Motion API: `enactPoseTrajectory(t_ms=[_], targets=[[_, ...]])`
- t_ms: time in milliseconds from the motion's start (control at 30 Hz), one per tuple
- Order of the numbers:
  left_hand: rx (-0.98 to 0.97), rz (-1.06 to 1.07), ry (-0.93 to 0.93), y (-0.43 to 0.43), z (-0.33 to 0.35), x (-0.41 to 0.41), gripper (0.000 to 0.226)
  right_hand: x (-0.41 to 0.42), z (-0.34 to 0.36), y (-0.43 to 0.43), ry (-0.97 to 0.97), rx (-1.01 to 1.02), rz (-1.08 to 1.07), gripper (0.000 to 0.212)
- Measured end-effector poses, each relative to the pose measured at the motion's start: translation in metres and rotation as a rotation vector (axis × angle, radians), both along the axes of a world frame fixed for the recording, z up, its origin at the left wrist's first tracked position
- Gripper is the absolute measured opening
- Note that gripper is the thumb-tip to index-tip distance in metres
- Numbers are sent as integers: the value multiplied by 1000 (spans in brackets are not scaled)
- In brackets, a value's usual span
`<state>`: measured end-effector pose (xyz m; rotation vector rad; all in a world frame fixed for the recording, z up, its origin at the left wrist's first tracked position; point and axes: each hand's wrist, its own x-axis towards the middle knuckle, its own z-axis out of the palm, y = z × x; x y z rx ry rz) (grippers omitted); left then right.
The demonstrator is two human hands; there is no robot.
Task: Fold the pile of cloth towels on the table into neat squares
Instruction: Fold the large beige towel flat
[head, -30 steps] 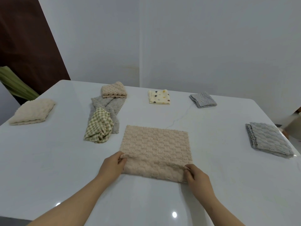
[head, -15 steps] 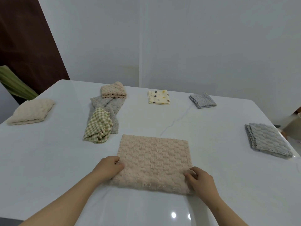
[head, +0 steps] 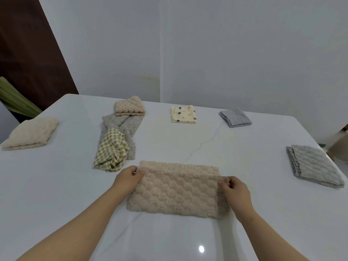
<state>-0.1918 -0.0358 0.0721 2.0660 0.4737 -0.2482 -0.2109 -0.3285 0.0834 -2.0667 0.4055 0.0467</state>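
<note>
A beige waffle-textured towel (head: 178,191) lies on the white table (head: 56,185) in front of me, its near half doubled over toward the far edge. My left hand (head: 128,178) pinches the folded layer's left corner. My right hand (head: 233,189) pinches its right corner. A strip of the lower layer shows along the far edge. Left of it an unfolded pile holds a green-checked cloth (head: 112,149) on a grey towel (head: 120,127).
Folded towels lie around the table: cream (head: 30,133) at the left, beige (head: 130,106), dotted yellow (head: 183,114) and grey dotted (head: 235,117) along the back, grey waffle (head: 314,164) at the right. A wall stands behind the table.
Both hands lifted the towel's near edge and carried it away from me, folding the towel over itself so it now lies as a narrower band.
</note>
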Motion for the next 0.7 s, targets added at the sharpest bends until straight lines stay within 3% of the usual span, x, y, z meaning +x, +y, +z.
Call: enactPoseTrajectory(t_ms=[267,433,700], targets=[[-50,71,-9,-3,-4,28,13,34,-8,3,30,37,-53,12],[-27,59,16,-2,-8,41,18,50,-11,6,54,9,-53,12],[9,43,53,1,-17,47,15,60,-18,9,92,-128,-62,19]])
